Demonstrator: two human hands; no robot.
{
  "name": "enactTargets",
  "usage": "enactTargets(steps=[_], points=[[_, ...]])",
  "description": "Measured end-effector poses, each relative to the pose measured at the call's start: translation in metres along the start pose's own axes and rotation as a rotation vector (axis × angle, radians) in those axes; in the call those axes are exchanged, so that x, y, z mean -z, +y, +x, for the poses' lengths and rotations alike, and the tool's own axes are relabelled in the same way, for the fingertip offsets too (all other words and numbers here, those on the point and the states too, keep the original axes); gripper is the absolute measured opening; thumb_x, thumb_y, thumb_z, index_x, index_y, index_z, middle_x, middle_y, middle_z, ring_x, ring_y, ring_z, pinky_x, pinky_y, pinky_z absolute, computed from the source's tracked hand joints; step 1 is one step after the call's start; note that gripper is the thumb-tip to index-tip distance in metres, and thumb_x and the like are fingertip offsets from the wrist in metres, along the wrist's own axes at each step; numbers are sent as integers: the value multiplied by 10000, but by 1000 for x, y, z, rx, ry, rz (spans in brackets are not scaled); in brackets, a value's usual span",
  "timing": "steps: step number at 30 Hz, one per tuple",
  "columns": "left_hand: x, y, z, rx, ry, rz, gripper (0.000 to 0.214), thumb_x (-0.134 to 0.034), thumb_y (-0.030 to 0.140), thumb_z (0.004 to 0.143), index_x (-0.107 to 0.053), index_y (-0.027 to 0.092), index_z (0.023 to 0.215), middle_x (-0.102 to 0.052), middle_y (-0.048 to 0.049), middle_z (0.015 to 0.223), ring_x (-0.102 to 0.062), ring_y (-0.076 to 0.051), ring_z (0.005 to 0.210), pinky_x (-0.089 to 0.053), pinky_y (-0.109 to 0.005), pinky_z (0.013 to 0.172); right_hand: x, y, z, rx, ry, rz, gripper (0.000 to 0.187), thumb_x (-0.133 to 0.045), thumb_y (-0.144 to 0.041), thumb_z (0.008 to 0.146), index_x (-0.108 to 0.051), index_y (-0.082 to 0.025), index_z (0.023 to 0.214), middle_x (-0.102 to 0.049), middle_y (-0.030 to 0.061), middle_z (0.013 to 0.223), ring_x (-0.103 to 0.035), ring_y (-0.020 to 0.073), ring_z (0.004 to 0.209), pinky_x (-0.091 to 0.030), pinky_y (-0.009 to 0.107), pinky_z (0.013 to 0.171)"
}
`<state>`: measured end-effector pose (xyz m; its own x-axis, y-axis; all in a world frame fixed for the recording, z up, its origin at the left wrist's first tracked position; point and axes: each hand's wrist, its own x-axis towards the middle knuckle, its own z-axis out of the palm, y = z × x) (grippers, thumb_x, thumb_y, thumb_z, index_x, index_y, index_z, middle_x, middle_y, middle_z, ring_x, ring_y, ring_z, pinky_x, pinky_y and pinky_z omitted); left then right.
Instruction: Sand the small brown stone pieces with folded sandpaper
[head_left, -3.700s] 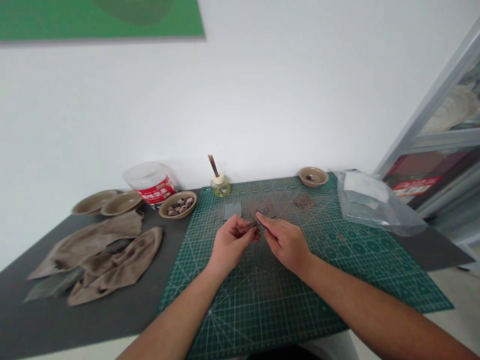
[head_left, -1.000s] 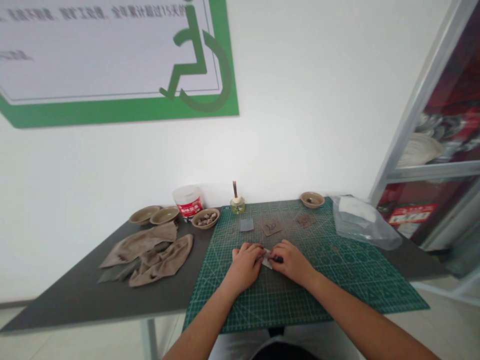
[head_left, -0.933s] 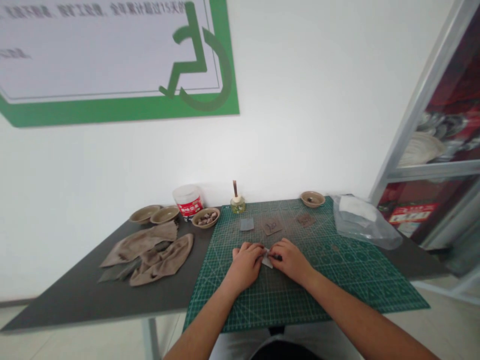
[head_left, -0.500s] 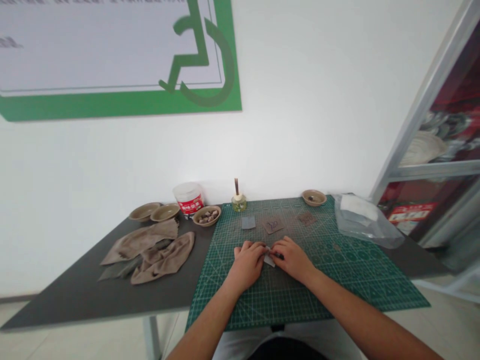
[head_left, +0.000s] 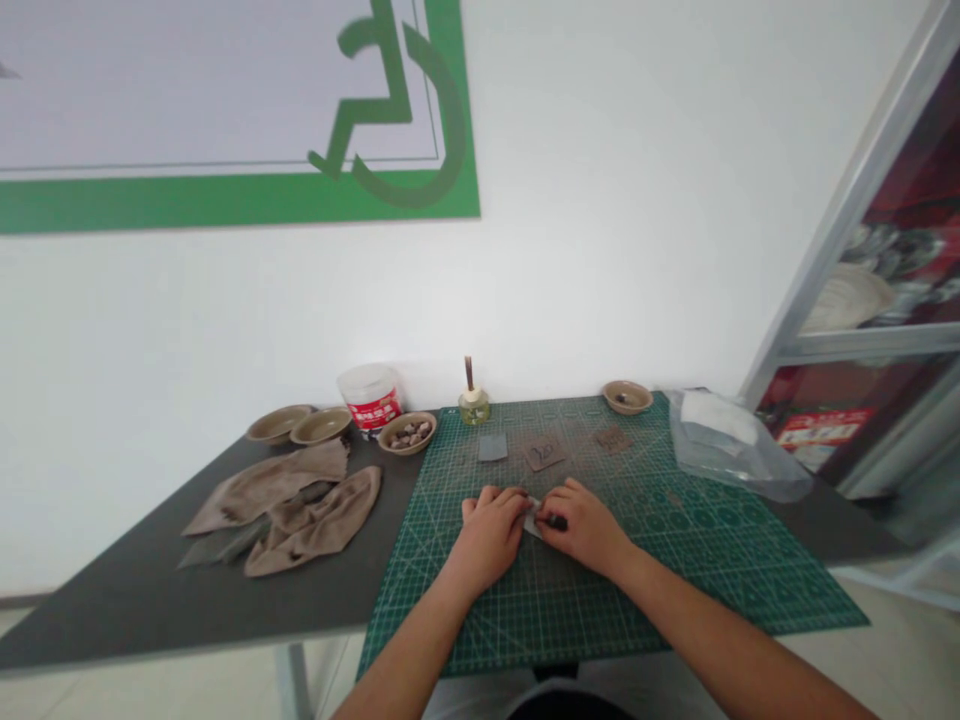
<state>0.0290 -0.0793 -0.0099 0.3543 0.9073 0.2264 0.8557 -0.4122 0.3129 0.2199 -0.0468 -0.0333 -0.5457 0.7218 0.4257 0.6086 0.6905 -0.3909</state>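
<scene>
Both my hands rest close together on the green cutting mat (head_left: 675,580). My left hand (head_left: 491,530) is curled, its fingertips pinching one edge of a small pale sheet (head_left: 533,522). My right hand (head_left: 585,525) is closed too, pressing a small dark object (head_left: 557,522) against that sheet. What the dark object is I cannot make out. Beyond my hands lie a grey square piece (head_left: 493,447) and two brown pieces (head_left: 544,453), one with writing on it.
A small bottle with a stick (head_left: 474,402), a bowl of brown nuggets (head_left: 406,432), a white tub with a red label (head_left: 369,395), two bowls (head_left: 300,425) and brown cloths (head_left: 292,500) lie left. Another bowl (head_left: 627,396) and a plastic bag (head_left: 731,445) lie right; a shelf unit (head_left: 870,300) stands beyond.
My hands have come down from in front of me onto the mat with the small sheet. In the last second they stay almost still; only the camera drifts slightly.
</scene>
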Motion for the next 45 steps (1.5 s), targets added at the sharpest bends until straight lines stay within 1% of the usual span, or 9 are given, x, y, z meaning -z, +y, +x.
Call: enactTargets(steps=[3, 8, 20, 25, 28, 33, 37, 41, 45], points=[[-1, -1, 0, -4, -4, 10, 321, -419, 194, 938, -632, 322, 1142, -623, -18, 1278, -478, -268, 1090, -331, -421, 851, 0, 1, 0, -79, 55, -37, 73, -656, -243, 875, -664, -204, 813, -660, 26, 839, -548, 199, 857, -376, 338, 837], [-2, -1, 1, 0, -10, 11, 349, -400, 208, 950, -623, 327, 1190, -615, -25, 1297, -473, -270, 1102, -334, -426, 860, 0, 0, 1, 44, -11, -20, 61, -661, -238, 863, -660, -213, 808, -669, 15, 848, -551, 196, 852, -380, 332, 847], [-3, -3, 0, 7, -16, 1, 315, -432, 240, 943, -605, 324, 1192, -597, -29, 1322, -472, -282, 1109, -329, -441, 872, 2, 1, -1, -13, 9, -15, 101, -660, -257, 866, -654, -213, 776, -680, 16, 837, -556, 193, 828, -367, 343, 847], [-3, -4, 0, -3, -17, -6, 343, -419, 231, 949, -581, 340, 1231, -593, -18, 1322, -464, -279, 1134, -327, -438, 880, 3, 1, -1, 93, -51, 26, 75, -619, -219, 887, -676, -223, 838, -699, 9, 894, -581, 178, 852, -365, 341, 873], [-4, -6, 2, 4, -28, -12, 367, -394, 215, 955, -593, 342, 1236, -601, -18, 1315, -465, -273, 1128, -325, -436, 886, 5, 1, 0, 20, -13, 14, 88, -630, -237, 882, -671, -217, 807, -699, 18, 881, -574, 187, 854, -377, 339, 840], [-5, -7, 2, 11, -20, -22, 388, -383, 198, 954, -607, 363, 1225, -618, -2, 1297, -473, -269, 1111, -326, -430, 868, 4, 2, 0, 66, -41, 33, 106, -626, -251, 889, -664, -221, 795, -698, 11, 867, -577, 182, 824, -371, 346, 854], [-5, -9, 2, 0, -4, -30, 387, -392, 198, 951, -603, 377, 1221, -618, 19, 1300, -479, -261, 1105, -325, -418, 856, 4, 2, 0, 0, 6, 5, 115, -631, -242, 886, -651, -216, 776, -696, 17, 865, -562, 192, 832, -370, 345, 833], [-5, -9, 2, 0, -6, -37, 365, -395, 219, 958, -621, 371, 1200, -628, 16, 1290, -483, -263, 1095, -320, -418, 847, 5, 3, -1, 62, -46, 30, 86, -626, -220, 880, -651, -218, 797, -689, 11, 874, -561, 184, 839, -370, 340, 859], [-5, -8, 2, 2, -10, -36, 366, -389, 227, 963, -615, 366, 1215, -620, 10, 1305, -485, -265, 1085, -318, -420, 841, 5, 5, 0, -18, -3, 28, 103, -631, -230, 882, -641, -213, 781, -688, 14, 877, -556, 193, 860, -372, 338, 852]])
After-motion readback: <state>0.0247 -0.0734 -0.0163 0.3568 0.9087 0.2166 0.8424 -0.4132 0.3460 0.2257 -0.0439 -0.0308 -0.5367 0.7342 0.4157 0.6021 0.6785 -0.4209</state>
